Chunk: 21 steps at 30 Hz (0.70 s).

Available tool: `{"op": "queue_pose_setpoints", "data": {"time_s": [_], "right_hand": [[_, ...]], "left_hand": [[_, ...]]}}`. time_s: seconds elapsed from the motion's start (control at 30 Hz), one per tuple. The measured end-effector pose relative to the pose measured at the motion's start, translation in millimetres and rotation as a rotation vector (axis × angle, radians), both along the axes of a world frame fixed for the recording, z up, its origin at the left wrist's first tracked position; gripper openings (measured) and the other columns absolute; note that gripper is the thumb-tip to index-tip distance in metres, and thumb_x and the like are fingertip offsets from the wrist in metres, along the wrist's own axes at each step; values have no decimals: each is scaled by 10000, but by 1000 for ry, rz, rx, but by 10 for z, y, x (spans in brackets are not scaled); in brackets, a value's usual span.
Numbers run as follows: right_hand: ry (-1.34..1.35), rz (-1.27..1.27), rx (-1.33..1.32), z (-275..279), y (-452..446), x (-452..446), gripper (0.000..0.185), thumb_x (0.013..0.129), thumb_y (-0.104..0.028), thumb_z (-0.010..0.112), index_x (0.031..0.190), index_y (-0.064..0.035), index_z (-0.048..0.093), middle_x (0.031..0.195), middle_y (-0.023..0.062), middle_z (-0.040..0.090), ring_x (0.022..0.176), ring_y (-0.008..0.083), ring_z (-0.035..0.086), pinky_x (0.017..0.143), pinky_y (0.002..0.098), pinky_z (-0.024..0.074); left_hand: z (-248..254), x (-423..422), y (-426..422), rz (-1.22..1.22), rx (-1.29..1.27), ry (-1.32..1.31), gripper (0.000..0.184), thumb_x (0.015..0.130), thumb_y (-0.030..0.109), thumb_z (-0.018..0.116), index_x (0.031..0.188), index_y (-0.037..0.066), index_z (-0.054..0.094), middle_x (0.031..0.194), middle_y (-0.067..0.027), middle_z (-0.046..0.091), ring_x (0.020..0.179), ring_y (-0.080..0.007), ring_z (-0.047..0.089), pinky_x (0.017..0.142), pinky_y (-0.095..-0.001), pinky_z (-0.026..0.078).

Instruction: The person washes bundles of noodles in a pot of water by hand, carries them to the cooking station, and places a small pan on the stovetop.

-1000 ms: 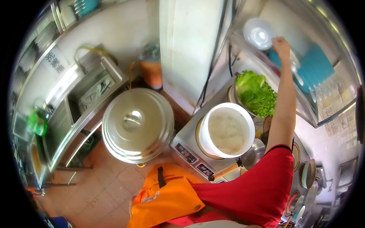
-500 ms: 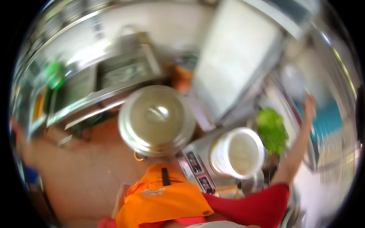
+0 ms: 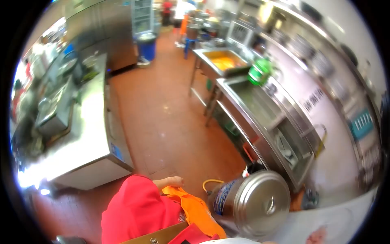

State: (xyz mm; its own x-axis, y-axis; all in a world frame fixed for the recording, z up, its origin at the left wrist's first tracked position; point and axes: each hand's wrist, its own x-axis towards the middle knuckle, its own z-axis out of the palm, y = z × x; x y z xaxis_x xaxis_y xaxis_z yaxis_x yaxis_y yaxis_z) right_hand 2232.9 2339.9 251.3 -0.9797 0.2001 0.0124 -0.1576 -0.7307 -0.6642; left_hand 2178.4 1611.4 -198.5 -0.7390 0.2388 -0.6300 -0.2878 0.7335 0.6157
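Note:
My left hand point(image 3: 174, 181) is just above the orange apron point(image 3: 201, 215), at the end of the red sleeve point(image 3: 140, 199). Its fingers look curled together, and nothing shows in them. At the bottom right edge, a blurred, skin-coloured shape that looks like my right hand point(image 3: 317, 236) shows against a pale surface; its fingers are too smeared to read. Between the two stands a large round metal pot point(image 3: 227, 203) with its lid point(image 3: 262, 203) on, to the right of the apron.
A steel sink unit point(image 3: 260, 103) runs along the right wall, with a green container point(image 3: 260, 72) on it. Left is a metal worktop point(image 3: 91, 134). Red-brown floor point(image 3: 158, 118) lies between them, with a blue bin point(image 3: 146, 46) and people point(image 3: 183, 16) farther back.
The view has swung left, away from the stove, white bucket, lettuce and bowls, which are out of sight. The lidded pot now appears at the lower right, and my left hand is clearly visible.

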Motion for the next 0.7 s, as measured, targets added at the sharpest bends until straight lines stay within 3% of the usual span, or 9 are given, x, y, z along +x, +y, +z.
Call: {"op": "queue_pose_setpoints", "data": {"time_s": [0.03,0.17,0.3,0.43,0.53,0.6,0.63,0.67,0.7], "right_hand": [[-23,260,-79,-385,-171,-478,511,796,-176,669,1273,-170,488,735,-18,521,576,151,493,520,319,398],[-90,489,-192,-1073,-2033,-1811,444,853,-184,587,1282,-134,486,729,-15,486,550,124,445,514,298,376],[-204,801,-279,-1752,-3610,-2404,393,911,-193,505,1292,-99,484,722,-13,451,523,97,396,508,277,354],[-443,1092,-348,-2267,-4841,-2336,363,957,-194,435,1297,-76,483,700,-13,407,499,78,351,501,260,333],[-660,1313,-417,-2448,-5470,-1997,341,964,-186,421,1283,-83,483,647,-25,352,484,76,328,494,253,320],[-699,1457,-354,-2613,-5799,-1766,326,935,-166,462,1246,-81,506,629,-41,371,487,62,349,488,243,323],[-715,1530,-324,-2682,-5970,-1645,319,920,-157,482,1228,-80,518,619,-49,380,488,55,359,485,238,325],[-709,1619,-251,-2649,-6143,-1480,306,883,-148,528,1180,-86,563,627,-62,412,503,50,379,486,235,334],[-743,1697,-190,-2646,-6305,-1306,326,884,-135,534,1206,-84,549,626,-67,411,494,41,373,472,226,328]], "left_hand": [[-8,53,-159,41,12,0,322,849,297,546,1017,32,618,884,-159,667,722,-255,668,679,-374,534],[354,576,-842,431,9,-65,305,865,273,532,1026,22,594,812,-123,662,675,-207,670,597,-341,544],[598,1418,-1179,711,0,-189,295,856,267,519,1029,40,598,874,-121,665,770,-220,671,683,-346,538],[603,2240,-781,890,-95,1,357,856,351,542,1082,81,600,1001,-110,659,951,-243,624,829,-354,493],[336,2983,-157,974,206,-57,478,896,467,521,1202,103,572,1108,-120,630,1054,-249,582,908,-370,453],[-86,3619,282,965,200,-33,558,901,523,501,1273,109,530,1226,-128,574,1158,-264,521,964,-371,415],[156,3724,424,1140,268,-170,591,892,536,509,1301,109,505,1285,-133,531,1206,-269,479,996,-361,385],[864,3814,590,1309,346,-311,627,883,549,518,1328,110,481,1343,-137,488,1255,-275,438,1029,-350,356],[847,3908,667,1354,362,-294,627,883,549,518,1328,110,481,1343,-137,488,1255,-275,438,1029,-350,356]]}}
